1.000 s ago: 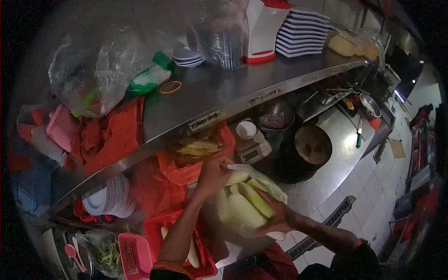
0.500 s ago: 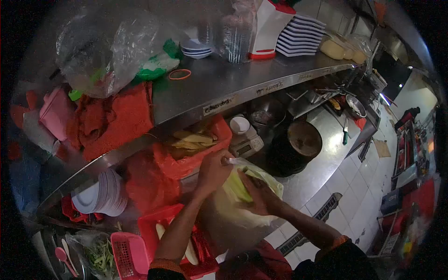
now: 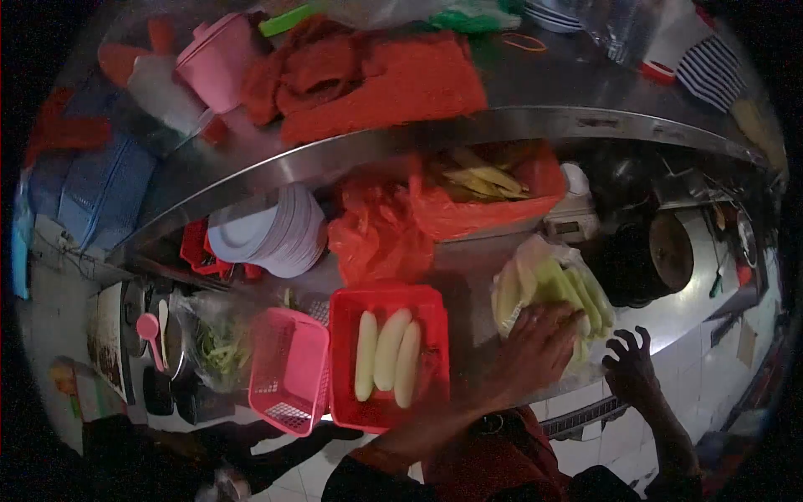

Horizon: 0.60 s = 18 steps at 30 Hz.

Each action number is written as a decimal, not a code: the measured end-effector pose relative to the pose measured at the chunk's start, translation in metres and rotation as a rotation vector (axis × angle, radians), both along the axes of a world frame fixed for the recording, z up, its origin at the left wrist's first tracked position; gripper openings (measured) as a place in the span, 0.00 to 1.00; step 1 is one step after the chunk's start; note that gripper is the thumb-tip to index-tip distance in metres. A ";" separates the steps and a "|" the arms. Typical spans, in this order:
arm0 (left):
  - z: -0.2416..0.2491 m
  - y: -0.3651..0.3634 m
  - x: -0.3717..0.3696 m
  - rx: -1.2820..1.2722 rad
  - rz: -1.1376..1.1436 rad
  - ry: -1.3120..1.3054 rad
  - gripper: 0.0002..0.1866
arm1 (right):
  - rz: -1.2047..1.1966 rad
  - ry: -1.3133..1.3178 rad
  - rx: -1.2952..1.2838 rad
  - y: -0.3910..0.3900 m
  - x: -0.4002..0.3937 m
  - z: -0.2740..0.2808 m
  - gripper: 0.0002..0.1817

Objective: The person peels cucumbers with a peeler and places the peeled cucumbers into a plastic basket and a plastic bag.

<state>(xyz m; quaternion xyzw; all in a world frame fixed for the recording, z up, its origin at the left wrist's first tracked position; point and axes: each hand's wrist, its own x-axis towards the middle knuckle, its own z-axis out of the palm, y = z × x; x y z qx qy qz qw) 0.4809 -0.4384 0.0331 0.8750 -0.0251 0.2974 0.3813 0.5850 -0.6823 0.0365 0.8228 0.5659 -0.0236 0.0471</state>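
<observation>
A clear plastic bag (image 3: 529, 272) with long yellow-green pieces inside sits on the steel counter, to the right of the red basket. My left hand (image 3: 548, 341) lies over the front of this bag, fingers stretched out across the plastic and the pieces. Just right of the bag, at the counter's front edge, my right hand (image 3: 633, 366) is raised with fingers spread and bent, holding nothing. In the red basket (image 3: 350, 410) lie three long, pale, smooth pieces (image 3: 389, 350); my left forearm passes over its near right corner.
Beside the red basket stands a pink basket (image 3: 288, 360). Behind are an orange-lined bin (image 3: 468, 219) of yellowish pieces, stacked plates (image 3: 288, 230) and a crumpled red bag (image 3: 381, 234). A dark pot (image 3: 644, 259) stands at right. A steel shelf (image 3: 535, 121) overhangs the counter.
My view has swung left and down. Both hands have let go of the bag's top; the bag now rests on the counter, my left hand across it and my right hand off to the side.
</observation>
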 end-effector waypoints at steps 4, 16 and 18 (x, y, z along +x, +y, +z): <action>-0.041 0.009 -0.076 -0.143 0.270 0.123 0.18 | 0.071 0.275 0.070 0.015 0.003 0.027 0.09; -0.049 0.096 -0.148 0.562 0.710 0.494 0.23 | 0.131 0.537 0.277 0.033 -0.004 0.046 0.12; -0.077 0.109 -0.159 0.682 0.730 0.488 0.20 | 0.171 0.573 0.233 0.028 -0.006 0.044 0.14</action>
